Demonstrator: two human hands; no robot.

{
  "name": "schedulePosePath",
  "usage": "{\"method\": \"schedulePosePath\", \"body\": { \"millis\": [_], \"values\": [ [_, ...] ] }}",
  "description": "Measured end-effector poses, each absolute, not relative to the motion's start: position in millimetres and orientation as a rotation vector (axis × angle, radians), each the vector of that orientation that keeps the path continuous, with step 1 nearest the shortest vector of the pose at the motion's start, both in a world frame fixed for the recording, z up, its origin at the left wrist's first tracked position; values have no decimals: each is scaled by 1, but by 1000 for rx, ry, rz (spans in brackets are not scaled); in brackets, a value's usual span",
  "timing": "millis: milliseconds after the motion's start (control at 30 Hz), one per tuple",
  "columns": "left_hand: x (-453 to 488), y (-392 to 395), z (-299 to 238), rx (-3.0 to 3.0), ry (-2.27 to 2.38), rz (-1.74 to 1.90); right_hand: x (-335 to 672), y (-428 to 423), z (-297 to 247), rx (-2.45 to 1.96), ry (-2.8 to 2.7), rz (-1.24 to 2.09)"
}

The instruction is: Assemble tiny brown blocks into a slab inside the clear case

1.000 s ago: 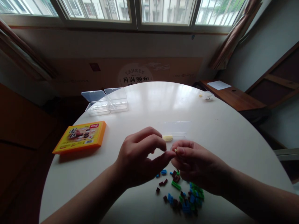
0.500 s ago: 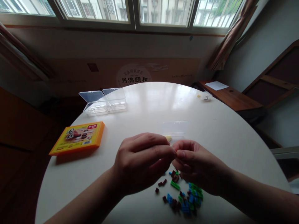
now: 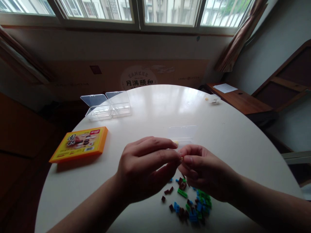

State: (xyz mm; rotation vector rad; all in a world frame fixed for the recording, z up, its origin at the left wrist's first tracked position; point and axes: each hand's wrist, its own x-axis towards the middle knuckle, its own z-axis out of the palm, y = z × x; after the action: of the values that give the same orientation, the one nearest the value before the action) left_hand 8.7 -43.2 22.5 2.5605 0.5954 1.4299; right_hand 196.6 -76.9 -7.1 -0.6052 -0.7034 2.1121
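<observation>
My left hand [image 3: 148,161] and my right hand [image 3: 204,168] meet above the middle of the white table. Between their fingertips is a tiny yellow piece [image 3: 181,158], mostly covered by the fingers, so its shape cannot be made out. Both hands are closed in a pinch on it. Behind them stands a clear plastic box [image 3: 183,132] with its lid up, partly hidden, with some yellow pieces [image 3: 176,142] in it. Below the hands lies a loose heap of small building bricks [image 3: 193,215] in green, blue and brown.
At the left lies a yellow and orange game box [image 3: 80,145]. Two clear boxes with raised lids [image 3: 107,108] stand at the far left edge. A small plastic bag [image 3: 213,99] lies at the far right of the round white table [image 3: 243,145].
Both hands stay together at nearly the same spot. The left fingers have shifted slightly, and a bit more of the yellow piece shows. The view has moved a little.
</observation>
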Motion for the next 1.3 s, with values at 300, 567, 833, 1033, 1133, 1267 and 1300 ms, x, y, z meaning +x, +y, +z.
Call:
{"method": "schedulePosePath", "body": {
  "millis": [300, 567, 833, 1033, 1133, 1267, 1300],
  "values": [
    [8, -40, 21, 2539, 549, 1352, 202, -71, -7, -724, -787, 2114],
    [11, -41, 20, 2515, 546, 1251, 216, -61, -3, -819, -1157, 1925],
    [7, -39, 18, 2534, 554, 1227, 223, -56, 2, -813, -1383, 1754],
    [8, -38, 16, 2535, 615, 1114, 229, -57, 13, -951, -1683, 1483],
    [7, -34, 15, 2531, 743, 1015, 237, -54, 17, -1108, -1850, 1264],
    [7, -25, 10, 2488, 1024, 850, 246, -41, 12, -1401, -2127, 747],
    [7, -23, 9, 2474, 1078, 810, 246, -38, 9, -1452, -2178, 674]
  ]
}}
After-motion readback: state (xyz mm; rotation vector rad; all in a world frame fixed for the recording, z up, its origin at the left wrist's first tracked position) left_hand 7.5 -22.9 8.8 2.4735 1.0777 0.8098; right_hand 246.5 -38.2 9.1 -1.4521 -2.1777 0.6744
